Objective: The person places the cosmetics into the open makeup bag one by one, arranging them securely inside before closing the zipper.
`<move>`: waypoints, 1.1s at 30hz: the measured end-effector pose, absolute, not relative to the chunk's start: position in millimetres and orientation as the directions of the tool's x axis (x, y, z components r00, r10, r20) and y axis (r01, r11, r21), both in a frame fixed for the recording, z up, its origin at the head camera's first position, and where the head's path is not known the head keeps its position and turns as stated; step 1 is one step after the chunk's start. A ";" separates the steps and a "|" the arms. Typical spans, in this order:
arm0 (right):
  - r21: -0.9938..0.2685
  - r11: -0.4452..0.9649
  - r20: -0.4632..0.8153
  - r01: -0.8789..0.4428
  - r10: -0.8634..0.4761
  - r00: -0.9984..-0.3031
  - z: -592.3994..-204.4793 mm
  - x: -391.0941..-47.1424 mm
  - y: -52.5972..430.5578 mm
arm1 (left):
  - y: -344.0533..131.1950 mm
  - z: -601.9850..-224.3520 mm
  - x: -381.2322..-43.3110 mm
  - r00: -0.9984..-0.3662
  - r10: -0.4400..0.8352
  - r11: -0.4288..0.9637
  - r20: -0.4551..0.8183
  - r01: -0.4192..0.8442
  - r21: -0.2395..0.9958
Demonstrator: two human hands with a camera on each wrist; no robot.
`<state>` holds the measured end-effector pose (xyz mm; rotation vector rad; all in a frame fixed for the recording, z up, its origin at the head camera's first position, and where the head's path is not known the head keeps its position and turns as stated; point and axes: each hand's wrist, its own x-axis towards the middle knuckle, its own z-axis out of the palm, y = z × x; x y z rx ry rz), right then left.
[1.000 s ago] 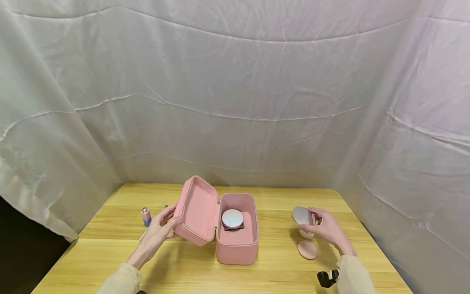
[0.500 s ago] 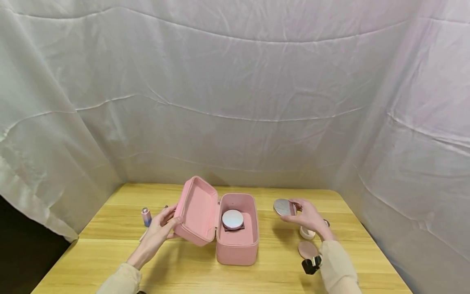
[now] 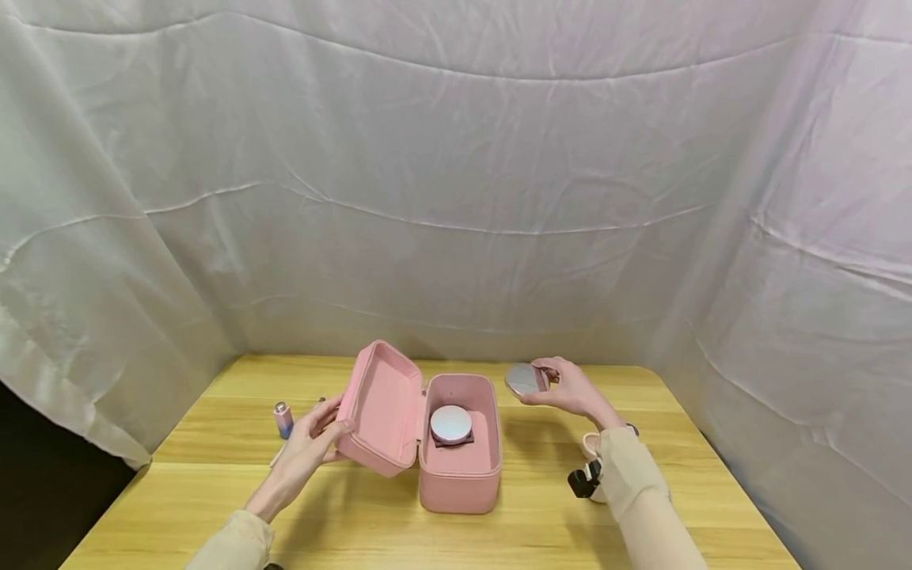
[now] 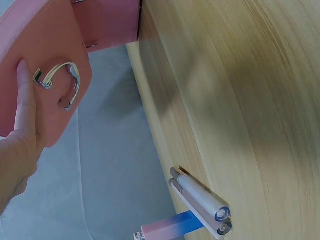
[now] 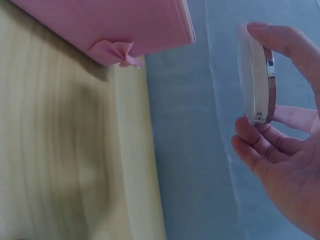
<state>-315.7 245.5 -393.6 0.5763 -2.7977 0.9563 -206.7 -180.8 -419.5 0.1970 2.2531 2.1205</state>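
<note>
A pink cosmetic case point(image 3: 459, 492) stands on the table with its lid point(image 3: 388, 405) swung out to the left. My left hand point(image 3: 308, 450) holds that lid by its outer edge, thumb at the rim; in the left wrist view a finger lies along the outside beside a metal-ended handle point(image 4: 75, 80). Inside the case a round, pale-topped compact point(image 3: 450, 423) rests on a dark flat square point(image 3: 466, 440). To the right of the case, my right hand point(image 3: 573, 393) pinches a round, silver-topped compact point(image 5: 260, 80) between thumb and fingers, raised above the table.
At the left lie a pink-to-blue tube point(image 3: 283, 419) and two slim silver tubes point(image 4: 200, 197). A small white jar point(image 3: 590, 443) stands partly behind my right sleeve point(image 3: 634, 467). Pale curtain point(image 3: 456, 198) hangs behind the table's back edge.
My right hand has carried the compact left and farther back, from beside the jar toward the case. The right sleeve now covers the round pink pad. My left hand and the lid stay put.
</note>
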 end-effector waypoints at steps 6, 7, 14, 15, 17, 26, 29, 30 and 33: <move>-0.570 0.708 0.198 -0.416 -0.374 -0.906 -384.9 -323.9 226.9 | -183.0 -419.0 -206.2 -0.989 0.134 0.062 0.065 0.074 0.995; -0.567 0.708 0.191 -0.422 -0.385 -0.903 -384.5 -325.0 222.9 | -183.2 -419.2 -205.9 -0.989 0.134 0.063 0.066 0.075 0.995; -0.513 0.712 0.178 -0.480 -0.458 -0.871 -382.7 -330.4 192.1 | -184.3 -419.8 -205.9 -0.988 0.138 0.072 0.069 0.080 0.994; -0.508 0.711 0.176 -0.487 -0.467 -0.866 -382.8 -330.7 188.2 | -184.3 -419.9 -206.3 -0.988 0.138 0.071 0.068 0.079 0.994; -0.500 0.705 0.172 -0.504 -0.489 -0.855 -383.8 -332.1 181.1 | -184.1 -419.8 -206.4 -0.988 0.141 0.070 0.065 0.076 0.995; -0.444 0.721 0.130 -0.532 -0.536 -0.834 -393.5 -338.1 158.1 | -183.0 -420.5 -205.6 -0.988 0.141 0.062 0.068 0.077 0.995; -0.403 0.741 0.117 -0.538 -0.541 -0.833 -395.7 -337.7 151.9 | -182.7 -420.6 -205.7 -0.988 0.138 0.059 0.067 0.076 0.995; -0.386 0.748 0.113 -0.539 -0.542 -0.833 -396.4 -337.3 149.7 | -182.5 -420.5 -205.7 -0.988 0.137 0.059 0.067 0.076 0.995; -0.372 0.760 0.100 -0.533 -0.538 -0.837 -398.1 -335.7 143.4 | -182.1 -420.3 -205.8 -0.989 0.136 0.060 0.066 0.075 0.995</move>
